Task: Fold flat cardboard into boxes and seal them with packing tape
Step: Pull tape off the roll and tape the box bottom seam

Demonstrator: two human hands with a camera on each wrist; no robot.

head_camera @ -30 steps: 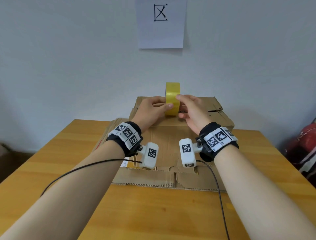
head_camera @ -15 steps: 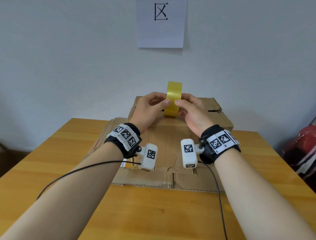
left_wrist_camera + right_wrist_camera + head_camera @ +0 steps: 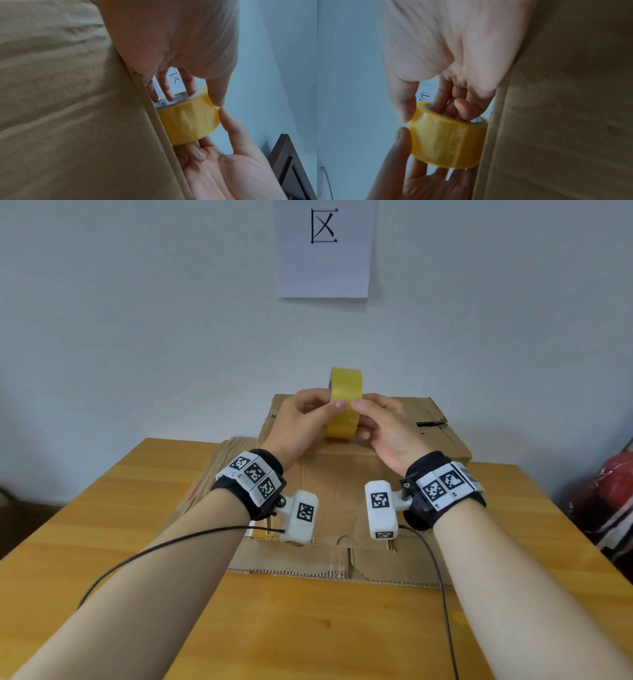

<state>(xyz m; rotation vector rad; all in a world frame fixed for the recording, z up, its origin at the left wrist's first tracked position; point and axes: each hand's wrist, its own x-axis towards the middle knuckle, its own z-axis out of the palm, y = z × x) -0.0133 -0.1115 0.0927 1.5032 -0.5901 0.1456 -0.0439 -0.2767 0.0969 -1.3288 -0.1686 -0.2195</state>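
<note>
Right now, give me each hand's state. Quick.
Left hand: holding the yellow tape roll, thumb on its outer face.
Right hand: holding the same roll, fingers in its core.
</note>
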